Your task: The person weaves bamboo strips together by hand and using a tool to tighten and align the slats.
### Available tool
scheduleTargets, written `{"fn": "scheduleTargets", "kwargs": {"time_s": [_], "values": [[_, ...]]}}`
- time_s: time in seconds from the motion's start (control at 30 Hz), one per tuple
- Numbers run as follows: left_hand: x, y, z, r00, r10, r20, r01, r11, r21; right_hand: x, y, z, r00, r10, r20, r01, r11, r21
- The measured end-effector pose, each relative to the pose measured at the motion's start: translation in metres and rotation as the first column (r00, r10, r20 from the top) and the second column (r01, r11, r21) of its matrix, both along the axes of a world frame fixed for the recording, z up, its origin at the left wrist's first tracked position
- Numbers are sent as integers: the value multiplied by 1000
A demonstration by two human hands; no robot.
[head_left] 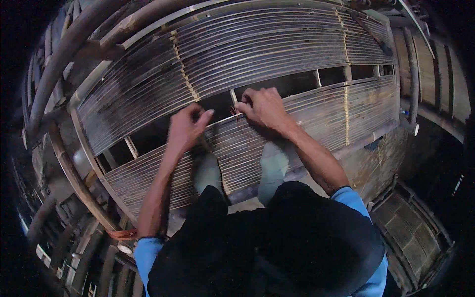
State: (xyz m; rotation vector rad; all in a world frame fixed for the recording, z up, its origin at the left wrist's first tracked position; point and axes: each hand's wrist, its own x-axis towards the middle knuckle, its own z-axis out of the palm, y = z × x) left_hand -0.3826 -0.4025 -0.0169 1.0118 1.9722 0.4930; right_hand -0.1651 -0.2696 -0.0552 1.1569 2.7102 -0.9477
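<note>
A wide panel of thin bamboo slats [267,54] lies below me, tied across by pale bindings [184,69]. Along its lower side runs a second slatted strip [316,114], and a dark gap crossed by short wooden pieces [131,147] parts the two. My right hand [267,110] is over the gap beside one of these crosspieces, its thumb and fingers pinching a thin reddish-brown strand [234,112]. To its left, my left hand [187,126] hovers at the gap with curled fingers and the thumb sticking out. It is slightly blurred, and whatever its fingers hold is hidden.
My feet in pale coverings [273,167] rest on the lower strip. Thick bamboo poles [64,59] frame the left side, one wrapped with orange cord [122,234]. A framed woven panel [410,232] stands lower right, and a pole end [414,129] juts out at right.
</note>
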Motion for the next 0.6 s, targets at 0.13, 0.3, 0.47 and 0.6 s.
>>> {"fn": "scheduleTargets", "kwargs": {"time_s": [0.13,0.3,0.47,0.6], "values": [[44,20,-40,989,21,144,-10,997,-78,-7,-18,-5,962,-272,-25,259,938,-231],[52,15,-66,884,284,371,-282,957,-60,-11,-11,8,939,-337,74,344,900,-267],[49,22,-56,897,247,366,-245,968,-52,-2,7,1,948,-305,96,317,857,-406],[46,18,-64,922,200,333,-193,980,-54,-8,14,0,969,-95,227,171,923,-344]]}}
